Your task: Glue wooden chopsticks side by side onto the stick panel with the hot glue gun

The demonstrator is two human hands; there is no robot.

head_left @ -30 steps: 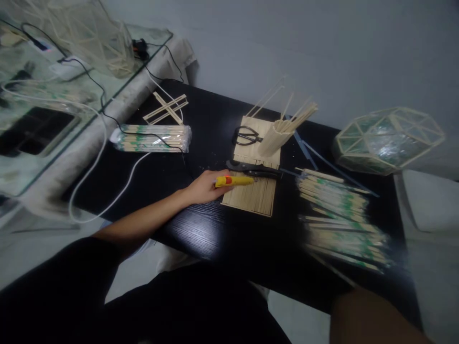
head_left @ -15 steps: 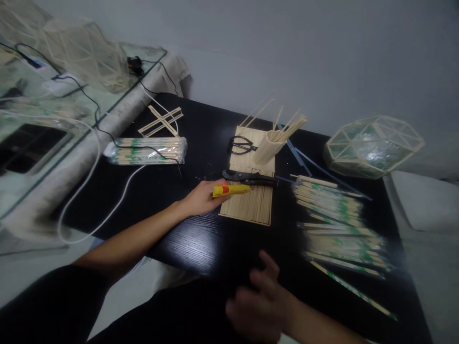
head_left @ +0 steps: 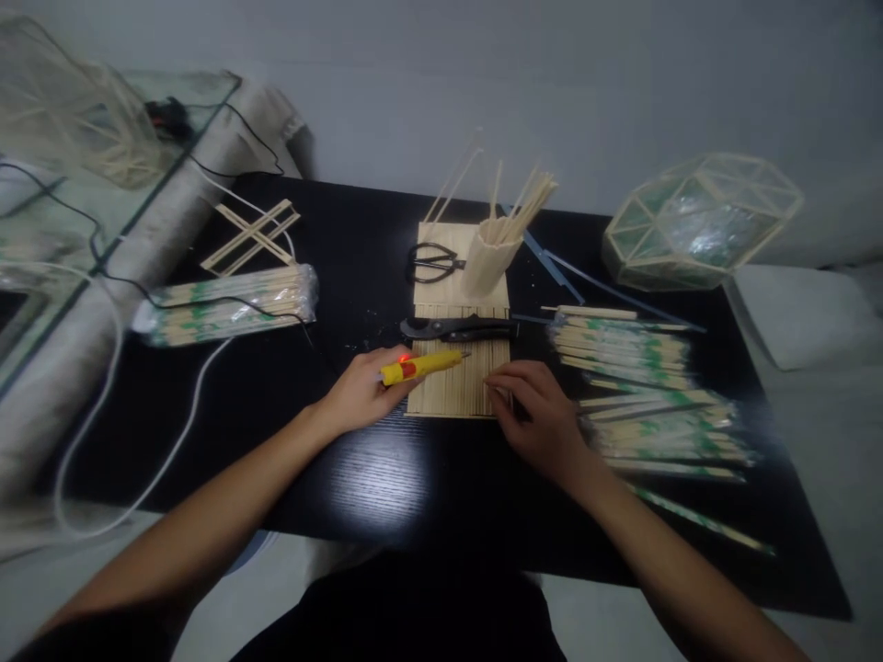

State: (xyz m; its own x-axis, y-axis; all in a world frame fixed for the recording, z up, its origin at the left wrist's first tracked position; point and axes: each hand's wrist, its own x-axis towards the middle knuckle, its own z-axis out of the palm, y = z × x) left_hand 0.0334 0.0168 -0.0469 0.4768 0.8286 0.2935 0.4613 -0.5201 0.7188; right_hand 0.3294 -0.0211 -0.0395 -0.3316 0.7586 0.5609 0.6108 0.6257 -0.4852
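Note:
My left hand (head_left: 362, 391) is closed round a yellow glue gun (head_left: 424, 366), whose nozzle points right over a flat mat of thin wooden sticks (head_left: 455, 391). A red light glows on the gun. At the mat's right edge, my right hand (head_left: 542, 418) has its thumb and fingertips pinched together; what lies between them is too small to make out. Across the mat, just beyond both hands, lies a black hand cutter (head_left: 459, 328). Farther back, black scissors (head_left: 434, 264) rest on a wooden board (head_left: 428, 292) beside a wooden holder (head_left: 488, 262) full of upright sticks.
Plastic-wrapped chopstick bundles lie left (head_left: 235, 303) and right (head_left: 621, 349) on the black table (head_left: 331, 221). Crossed sticks (head_left: 252, 237) sit at the back left. A faceted stick-frame lantern (head_left: 704, 221) stands back right. A white cable (head_left: 197, 405) loops on the left.
My right hand has moved from the front of the table up to the mat's right edge, and its fingers have come together. My left hand still holds the glue gun. The view has shifted.

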